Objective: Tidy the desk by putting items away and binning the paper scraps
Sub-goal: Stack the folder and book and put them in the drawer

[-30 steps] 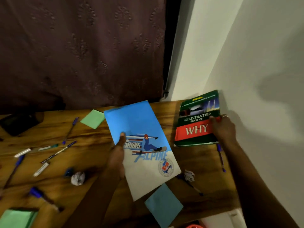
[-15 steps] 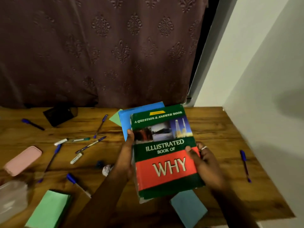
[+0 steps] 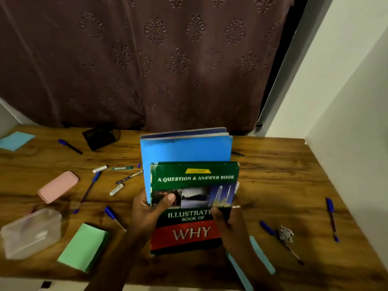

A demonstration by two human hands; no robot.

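A green and red book titled "Illustrated Book of Why" [image 3: 195, 181] lies stacked on a taller blue book [image 3: 185, 149]. Both are lifted over the middle of the wooden desk [image 3: 279, 181]. My left hand [image 3: 150, 208] grips the stack's left edge, thumb on the cover. My right hand [image 3: 227, 222] holds the right edge, a ring on one finger. A crumpled paper scrap [image 3: 286, 233] lies on the desk to the right. Several blue pens are scattered about, one at the far right [image 3: 331, 217].
A pink case [image 3: 57, 186] and a clear plastic pouch [image 3: 31, 233] sit at the left. Green notepad [image 3: 84, 246] lies front left, blue notes at the far left corner [image 3: 15, 140] and under my right arm [image 3: 262, 256]. A black object [image 3: 99, 136] rests near the curtain.
The green book went from the desk's right side onto the blue book. Both hands now hold the stack squared up and more upright over the desk's middle.
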